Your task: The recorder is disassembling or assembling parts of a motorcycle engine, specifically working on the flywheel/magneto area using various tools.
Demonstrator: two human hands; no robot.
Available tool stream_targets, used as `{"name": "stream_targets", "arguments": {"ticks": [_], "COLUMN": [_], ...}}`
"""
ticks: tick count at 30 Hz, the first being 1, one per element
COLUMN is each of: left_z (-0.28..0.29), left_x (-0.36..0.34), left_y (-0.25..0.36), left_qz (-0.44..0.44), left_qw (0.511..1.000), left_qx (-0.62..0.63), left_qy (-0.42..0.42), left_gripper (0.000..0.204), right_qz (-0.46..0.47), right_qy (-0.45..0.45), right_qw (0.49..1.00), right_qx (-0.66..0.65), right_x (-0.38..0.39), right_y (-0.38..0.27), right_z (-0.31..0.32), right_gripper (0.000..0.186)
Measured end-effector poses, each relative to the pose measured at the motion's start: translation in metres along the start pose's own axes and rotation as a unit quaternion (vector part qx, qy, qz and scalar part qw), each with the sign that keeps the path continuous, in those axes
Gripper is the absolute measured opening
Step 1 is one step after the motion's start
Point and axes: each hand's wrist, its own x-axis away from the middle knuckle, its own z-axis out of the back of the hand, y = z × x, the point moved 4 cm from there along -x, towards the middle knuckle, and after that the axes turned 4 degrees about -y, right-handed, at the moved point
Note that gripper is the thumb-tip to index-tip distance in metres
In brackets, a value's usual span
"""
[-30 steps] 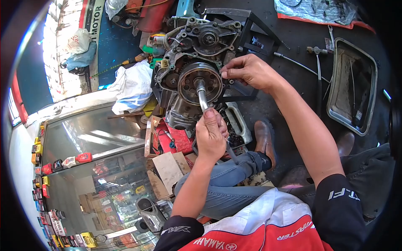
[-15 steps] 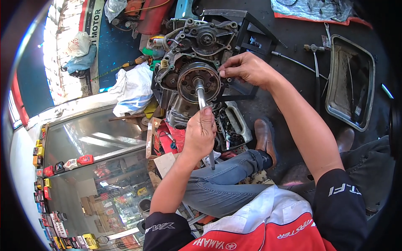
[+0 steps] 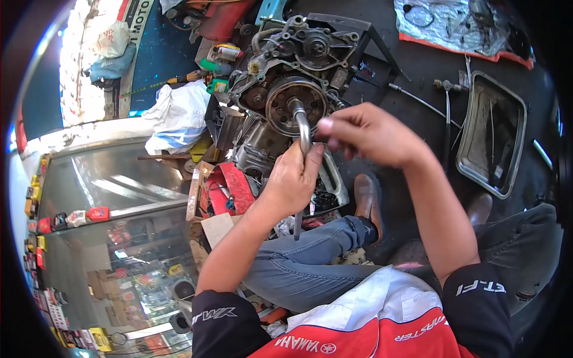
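A greasy engine block [image 3: 250, 77] sits ahead of me with its side open, showing a round flywheel [image 3: 279, 124]. The head of a bent metal socket wrench [image 3: 302, 126] meets the flywheel's centre. My left hand [image 3: 292, 179] is closed around the wrench, the thumb lying along it, and the wrench's lower end sticks out below the fist. My right hand [image 3: 382, 136] hovers just right of the wrench, apart from the engine. Its fingers are bent and smeared by motion, so whether they hold anything cannot be made out.
A black metal stand [image 3: 373, 42] is behind the engine. To the right lie a grimy metal tray [image 3: 504, 173] and a hose with a brass fitting [image 3: 446, 86]. A glass display case [image 3: 119, 179] stands left. A red container [image 3: 236, 185] is below the engine.
My right hand has come away from the flywheel's right rim and moved nearer to me. My left hand keeps its hold on the wrench. The view has shifted slightly.
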Motion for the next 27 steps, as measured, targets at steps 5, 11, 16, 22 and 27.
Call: {"name": "stream_targets", "arguments": {"ticks": [5,11,16,22,27], "left_z": [0.005,-0.001,-0.015,-0.018,-0.009], "left_x": [0.008,0.063,0.11,0.111,0.109], "left_y": [-0.007,-0.084,-0.135,-0.138,-0.123], "left_qz": [-0.111,0.073,0.078,0.063,0.071], "left_qw": [0.993,0.927,0.908,0.91,0.916], "left_qx": [-0.018,0.231,0.269,0.251,0.212], "left_qy": [-0.024,-0.287,-0.31,-0.324,-0.334], "left_gripper": [0.035,0.055,0.064,0.061,0.06], "right_qz": [0.009,-0.021,-0.012,0.007,-0.003], "right_qy": [0.12,0.182,0.22,0.254,0.193], "right_qw": [0.969,0.951,0.936,0.876,0.927], "right_qx": [0.215,0.248,0.275,0.409,-0.323], "right_x": [0.0,0.0,0.0,-0.009,-0.011], "right_y": [-0.02,-0.022,-0.025,-0.026,0.012], "right_z": [-0.043,-0.056,-0.066,-0.075,-0.105], "right_gripper": [0.045,0.043,0.04,0.035,0.032]}}
